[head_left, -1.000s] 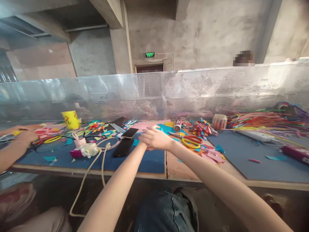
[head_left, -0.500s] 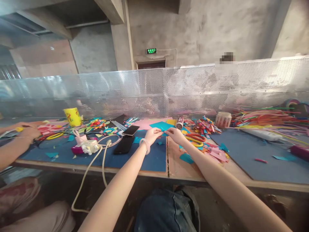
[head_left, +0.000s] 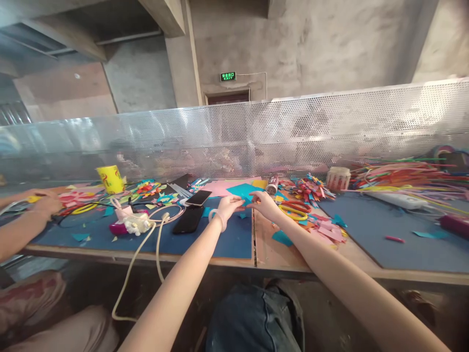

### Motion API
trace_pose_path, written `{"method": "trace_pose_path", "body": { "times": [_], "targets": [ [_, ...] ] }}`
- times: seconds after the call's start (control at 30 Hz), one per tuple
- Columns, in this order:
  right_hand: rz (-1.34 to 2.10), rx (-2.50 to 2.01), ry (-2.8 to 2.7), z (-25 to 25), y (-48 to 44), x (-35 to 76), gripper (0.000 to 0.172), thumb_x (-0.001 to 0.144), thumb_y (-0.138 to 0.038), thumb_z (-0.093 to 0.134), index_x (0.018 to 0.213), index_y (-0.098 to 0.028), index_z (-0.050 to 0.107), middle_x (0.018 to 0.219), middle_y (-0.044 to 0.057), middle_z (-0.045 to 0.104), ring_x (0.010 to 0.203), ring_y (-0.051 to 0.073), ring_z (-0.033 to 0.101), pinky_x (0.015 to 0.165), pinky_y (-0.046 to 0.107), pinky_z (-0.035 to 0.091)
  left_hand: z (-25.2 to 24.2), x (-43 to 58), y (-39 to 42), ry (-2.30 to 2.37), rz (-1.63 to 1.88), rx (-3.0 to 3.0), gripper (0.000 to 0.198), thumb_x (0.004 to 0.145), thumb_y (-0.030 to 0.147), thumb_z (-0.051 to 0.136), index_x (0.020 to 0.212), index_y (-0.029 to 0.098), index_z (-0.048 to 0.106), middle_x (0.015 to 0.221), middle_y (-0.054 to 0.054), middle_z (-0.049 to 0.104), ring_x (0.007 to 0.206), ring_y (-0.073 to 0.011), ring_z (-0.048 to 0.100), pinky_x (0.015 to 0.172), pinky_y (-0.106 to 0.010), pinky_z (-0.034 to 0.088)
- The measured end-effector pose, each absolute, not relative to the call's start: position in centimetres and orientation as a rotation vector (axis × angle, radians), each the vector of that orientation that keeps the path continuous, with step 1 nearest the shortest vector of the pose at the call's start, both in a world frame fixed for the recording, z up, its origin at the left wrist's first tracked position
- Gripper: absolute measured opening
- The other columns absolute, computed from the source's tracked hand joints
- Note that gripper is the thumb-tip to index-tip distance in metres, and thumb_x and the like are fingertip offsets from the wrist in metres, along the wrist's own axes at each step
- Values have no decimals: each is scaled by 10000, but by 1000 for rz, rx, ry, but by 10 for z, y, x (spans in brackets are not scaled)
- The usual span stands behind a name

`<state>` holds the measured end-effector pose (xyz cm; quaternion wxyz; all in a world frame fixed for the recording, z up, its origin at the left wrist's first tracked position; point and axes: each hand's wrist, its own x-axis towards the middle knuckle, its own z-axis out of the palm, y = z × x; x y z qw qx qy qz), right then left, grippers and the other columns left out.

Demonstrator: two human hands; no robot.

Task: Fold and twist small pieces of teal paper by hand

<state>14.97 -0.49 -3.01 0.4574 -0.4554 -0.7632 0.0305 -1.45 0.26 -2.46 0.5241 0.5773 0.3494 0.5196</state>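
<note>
My left hand [head_left: 229, 208], with a pale band at its wrist, is closed in a pinch over the front of the table. What it holds, if anything, is too small to make out. Close on its right, my right hand [head_left: 264, 204] has its index finger and thumb apart, and nothing shows clearly between them. Just behind both hands lies a blue sheet of paper [head_left: 240, 189], partly over a pink sheet [head_left: 216, 188]. Scissors with yellow handles [head_left: 293, 212] rest beside my right hand, near pink paper scraps [head_left: 330, 231].
Two phones [head_left: 187, 221] and a power strip with plugs [head_left: 135, 222] lie to the left. A yellow roll [head_left: 110, 179], a small can [head_left: 272, 184] and a ribbed jar [head_left: 337, 179] stand behind. Coloured strips [head_left: 399, 177] pile up at right. At far left are another person's hands [head_left: 46, 203].
The finger and thumb of my right hand have spread from a pinch. My left hand stays pinched and has shifted only slightly. The person behind the perforated screen is no longer visible above it.
</note>
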Motion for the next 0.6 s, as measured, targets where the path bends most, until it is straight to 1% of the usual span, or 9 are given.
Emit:
{"method": "trace_pose_path", "body": {
  "times": [0.07, 0.17, 0.27, 0.4, 0.47, 0.53, 0.6],
  "targets": [
    [14, -1098, -1928, -32, -5, 148, 354, 689, -324, 635, 1001, -161, 598, 795, 51, 617, 805, 180, 523, 731, 286, 403, -25, -15, 1, 839, 1213, 1373, 238, 626, 159, 693, 800, 95, 544, 675, -37, 623, 623, -161, 630, 687, -338, 525],
    [22, -1109, -1982, -33, -7, 147, 254, 723, -284, 605, 945, -164, 633, 783, 61, 627, 773, 179, 540, 713, 281, 407, -25, -17, 1, 828, 1166, 1369, 256, 679, 242, 661, 859, 94, 554, 677, -58, 633, 666, -186, 641, 714, -364, 521],
    [120, -1095, -2006, -32, -11, 147, 181, 762, -255, 553, 890, -181, 657, 801, 60, 655, 747, 174, 568, 712, 276, 411, -26, -18, -1, 773, 1132, 1374, 282, 735, 305, 602, 918, 96, 556, 733, -87, 648, 711, -198, 647, 741, -374, 514],
    [286, -1087, -1958, -28, -15, 146, 192, 786, -261, 503, 878, -199, 658, 851, 38, 674, 775, 174, 588, 720, 270, 419, -25, -20, -4, 744, 1078, 1382, 350, 742, 250, 602, 1045, 103, 505, 789, -97, 659, 706, -188, 653, 759, -364, 506],
    [314, -1079, -1930, -27, -16, 145, 209, 798, -272, 472, 869, -193, 652, 859, 35, 670, 786, 170, 584, 725, 268, 418, -25, -21, -6, 731, 1074, 1370, 354, 750, 233, 593, 1063, 101, 491, 796, -102, 661, 706, -188, 654, 759, -360, 504],
    [329, -1076, -1911, -26, -16, 145, 232, 809, -291, 440, 825, -176, 641, 812, 37, 661, 749, 161, 578, 703, 263, 417, -24, -21, -7, 725, 1060, 1363, 340, 753, 217, 589, 1054, 96, 491, 784, -107, 660, 711, -193, 655, 758, -363, 501],
    [350, -1089, -1886, -26, -16, 145, 263, 817, -315, 411, 758, -161, 616, 718, 32, 635, 670, 148, 561, 651, 253, 415, -23, -21, -7, 737, 1044, 1353, 319, 743, 189, 597, 1028, 89, 493, 760, -106, 657, 706, -199, 655, 763, -368, 495]
  ]
}}
